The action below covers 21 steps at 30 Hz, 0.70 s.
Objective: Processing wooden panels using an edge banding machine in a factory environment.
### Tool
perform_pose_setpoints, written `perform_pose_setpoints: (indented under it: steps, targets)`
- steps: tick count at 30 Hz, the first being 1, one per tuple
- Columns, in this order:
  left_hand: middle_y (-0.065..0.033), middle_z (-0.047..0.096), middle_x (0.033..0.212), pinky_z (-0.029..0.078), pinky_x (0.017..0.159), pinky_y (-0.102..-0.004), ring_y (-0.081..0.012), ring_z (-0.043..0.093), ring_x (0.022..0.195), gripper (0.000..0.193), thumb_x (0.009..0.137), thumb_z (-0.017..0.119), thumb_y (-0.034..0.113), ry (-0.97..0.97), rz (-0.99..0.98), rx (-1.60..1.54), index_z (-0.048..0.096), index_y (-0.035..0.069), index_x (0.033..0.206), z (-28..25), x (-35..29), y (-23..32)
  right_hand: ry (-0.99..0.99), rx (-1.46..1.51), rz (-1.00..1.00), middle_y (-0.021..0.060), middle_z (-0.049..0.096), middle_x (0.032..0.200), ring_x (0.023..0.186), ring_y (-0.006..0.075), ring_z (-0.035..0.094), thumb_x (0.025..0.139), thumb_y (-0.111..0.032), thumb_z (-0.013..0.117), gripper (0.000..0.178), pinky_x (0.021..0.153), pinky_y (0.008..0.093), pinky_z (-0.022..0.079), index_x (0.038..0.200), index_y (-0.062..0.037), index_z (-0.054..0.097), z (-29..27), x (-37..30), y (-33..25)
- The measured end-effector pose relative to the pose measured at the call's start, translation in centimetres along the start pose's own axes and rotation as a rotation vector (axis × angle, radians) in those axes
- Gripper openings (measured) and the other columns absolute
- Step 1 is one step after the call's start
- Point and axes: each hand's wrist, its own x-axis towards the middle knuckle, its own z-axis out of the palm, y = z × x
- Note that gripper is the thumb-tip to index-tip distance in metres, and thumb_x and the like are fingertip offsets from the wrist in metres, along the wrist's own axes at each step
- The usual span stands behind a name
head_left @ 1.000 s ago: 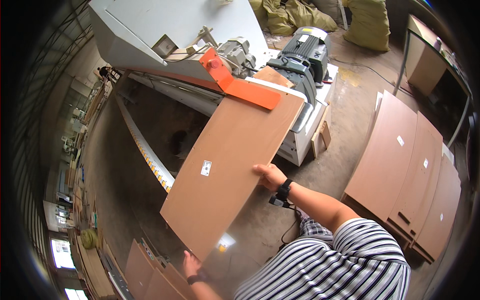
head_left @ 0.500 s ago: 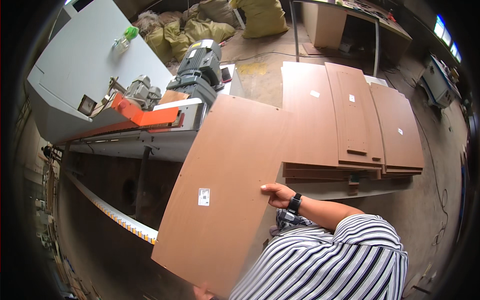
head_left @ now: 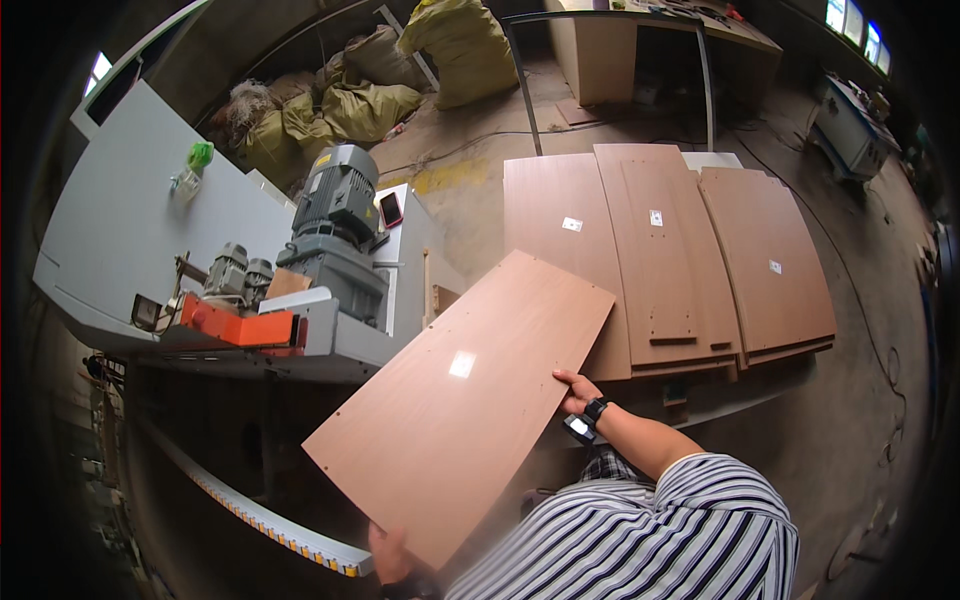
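Observation:
A long, flat wood-coloured panel (head_left: 480, 400) with a white label and small holes along its edges lies tilted across the middle of the view. My right hand (head_left: 575, 391) grips its right edge, thumb on top and the other fingers mostly under the board. At the panel's near left corner, my left hand (head_left: 388, 548) holds the edge, its fingers partly hidden. The panel's far end overlaps the leftmost of the stacked panels (head_left: 560, 215) in the view; whether it touches them I cannot tell.
A grey machine with a large motor (head_left: 338, 195) and an orange guard (head_left: 235, 328) stands on the left. Below it runs a curved rail (head_left: 250, 510) with yellow pieces. Yellow sacks (head_left: 370, 108) lie at the back. A metal-framed table (head_left: 610, 20) stands beyond the stacks.
The panel has turned clockwise, its far end swinging right toward the stacks. My left hand has come further into view. The view itself has shifted.

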Motion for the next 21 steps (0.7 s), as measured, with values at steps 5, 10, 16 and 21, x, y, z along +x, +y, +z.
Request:
perform_pose_setpoints:
  steps: [5,10,16,21]
  targets:
    - [-0.0136,0.052,0.109,0.041,0.087,-0.0354,-0.0243,0.053,0.098,0.044,0.076,0.059,0.006,-0.043,-0.186,0.15,0.04,-0.003,0.115,5.9,5.1,-4.8,-0.049,-0.152,-0.152,0.0158,0.046,0.12,0.108,0.0294,0.046,0.085,-0.018,0.051,0.041,0.096,0.0432,0.035,0.119,0.0015,0.038,-1.9,8.0,-9.2]
    - [-0.0134,0.054,0.108,0.041,0.087,-0.0428,-0.0269,0.052,0.101,0.033,0.087,0.047,0.023,-0.211,-0.6,-0.076,0.047,0.001,0.112,12.6,9.7,-9.6,0.013,-0.407,0.101,0.0104,0.056,0.107,0.099,0.0204,0.052,0.086,-0.034,0.049,0.041,0.087,0.0389,0.042,0.114,-0.0052,0.046,-5.1,6.0,-10.7]
    - [-0.0144,0.052,0.112,0.036,0.092,-0.0417,-0.0261,0.049,0.105,0.033,0.09,0.041,0.02,-0.299,-0.704,-0.174,0.043,-0.003,0.113,21.7,12.4,-18.7,-0.01,-0.619,0.293,0.0038,0.058,0.096,0.084,0.0143,0.057,0.087,-0.04,0.045,0.036,0.076,0.0297,0.045,0.102,-0.0084,0.05,1.8,-12.3,-10.6]
    - [-0.0148,0.051,0.112,0.037,0.093,-0.0419,-0.0261,0.048,0.107,0.034,0.09,0.043,0.02,-0.297,-0.696,-0.238,0.041,-0.003,0.114,26.0,13.0,-24.3,0.099,-0.752,-0.006,0.0065,0.057,0.099,0.083,0.0166,0.058,0.084,-0.021,0.055,0.028,0.076,0.0331,0.049,0.105,-0.0032,0.047,-0.2,-11.5,-11.8]
